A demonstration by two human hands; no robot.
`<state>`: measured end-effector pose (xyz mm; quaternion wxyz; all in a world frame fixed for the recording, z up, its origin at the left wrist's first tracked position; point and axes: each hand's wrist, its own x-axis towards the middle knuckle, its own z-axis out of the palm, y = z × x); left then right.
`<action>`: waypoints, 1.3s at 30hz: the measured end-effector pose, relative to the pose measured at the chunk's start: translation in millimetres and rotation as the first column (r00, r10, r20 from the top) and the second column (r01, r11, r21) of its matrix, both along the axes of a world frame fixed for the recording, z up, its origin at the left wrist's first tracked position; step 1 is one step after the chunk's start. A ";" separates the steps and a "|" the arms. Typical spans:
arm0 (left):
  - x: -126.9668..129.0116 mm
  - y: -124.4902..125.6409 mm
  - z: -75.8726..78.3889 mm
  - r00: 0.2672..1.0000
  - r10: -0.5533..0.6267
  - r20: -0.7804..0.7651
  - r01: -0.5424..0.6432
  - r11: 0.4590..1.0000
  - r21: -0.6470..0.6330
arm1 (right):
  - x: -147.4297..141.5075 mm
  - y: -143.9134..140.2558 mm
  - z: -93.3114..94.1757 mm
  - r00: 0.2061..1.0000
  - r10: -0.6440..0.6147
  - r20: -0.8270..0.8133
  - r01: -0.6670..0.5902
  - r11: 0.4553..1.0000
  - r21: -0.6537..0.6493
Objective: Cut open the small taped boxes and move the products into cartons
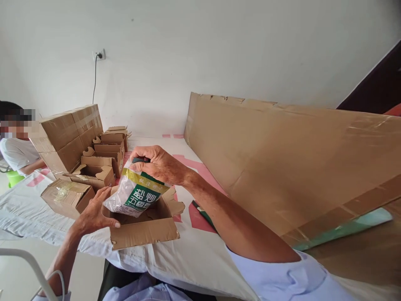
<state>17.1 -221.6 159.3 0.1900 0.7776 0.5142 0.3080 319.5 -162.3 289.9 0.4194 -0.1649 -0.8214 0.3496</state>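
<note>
The right hand (156, 164) is closed over the top end of a white and green printed bag (136, 193), fingers curled down across its upper edge, with a small dark object pinched under the fingertips that cannot be identified. The bag hangs tilted, its long axis running from the gripped top at upper right down to its lower end at lower left; that lower end points into the mouth of an open cardboard box (147, 232) and sits just inside it, while most of the bag remains above the rim. The printed face with large white characters on green is turned toward the camera. The left hand (95, 213) is closed on the left wall of the same box, thumb lying along the near front edge and fingers wrapped over the far side of the corner; the bag's lower end is just beside those fingers. The box stands at the near edge of a table covered with a white sheet (194, 251) bearing pink markings, its flaps standing open. Behind it, a row of open small cartons (100, 161) runs away from the camera, beside a stack of larger taped cartons (67, 133). One closed carton (67, 195) lies left of the left hand. A large flattened cardboard sheet (282, 154) leans along the right side. Another person (17, 146) is at the far left.
</note>
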 end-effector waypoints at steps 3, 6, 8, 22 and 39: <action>1.6 2.7 28.3 0.994 0.001 0.109 0.000 1.000 -0.011 | -6.3 2.7 5.3 0.999 0.040 0.026 -0.040 0.999 0.012; 16.1 3.4 54.7 0.972 -0.111 0.207 0.133 0.986 -0.100 | -13.9 5.7 11.8 0.994 0.081 0.074 -0.085 0.995 0.050; 29.9 4.4 64.4 0.961 -0.165 0.221 0.206 0.963 -0.175 | -19.9 7.7 17.1 0.990 0.103 0.100 -0.110 0.991 0.072; 49.3 13.4 32.9 0.679 0.094 0.728 0.113 0.967 -0.230 | -11.4 20.3 -55.0 0.792 -0.483 -0.374 0.452 0.875 -0.172; 58.9 25.8 22.2 0.632 0.108 0.768 0.246 0.911 -0.330 | -35.7 10.7 -146.4 0.906 -0.057 -0.420 -0.271 0.684 -0.678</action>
